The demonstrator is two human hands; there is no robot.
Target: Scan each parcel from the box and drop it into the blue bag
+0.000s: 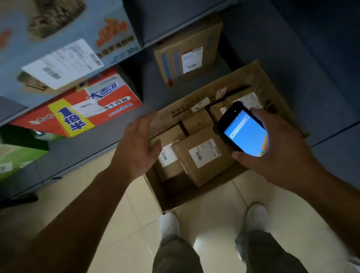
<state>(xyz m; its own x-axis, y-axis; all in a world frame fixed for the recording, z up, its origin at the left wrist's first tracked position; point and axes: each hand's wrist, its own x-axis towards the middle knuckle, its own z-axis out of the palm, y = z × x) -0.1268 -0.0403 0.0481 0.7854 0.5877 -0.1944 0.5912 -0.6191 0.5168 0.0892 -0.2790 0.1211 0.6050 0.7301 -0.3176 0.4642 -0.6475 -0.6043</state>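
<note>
An open cardboard box [266, 81] stands on the tiled floor in front of my feet, holding several brown parcels with white labels. One labelled parcel [203, 158] lies at the front of the box. My left hand [136, 149] hovers over the box's left edge, fingers straight and spread, holding nothing. My right hand [279, 151] grips a black handheld scanner [241, 129] with a lit blue screen, above the box's right side. A blue bag [334, 80] lies to the right of the box.
Grey shelves on the left carry a light-blue carton [43, 40], a red carton [81, 106] and a green box [1, 153]. A brown parcel [188, 58] stands on the lower shelf behind the open box. My white shoes [168, 224] stand on the tiles.
</note>
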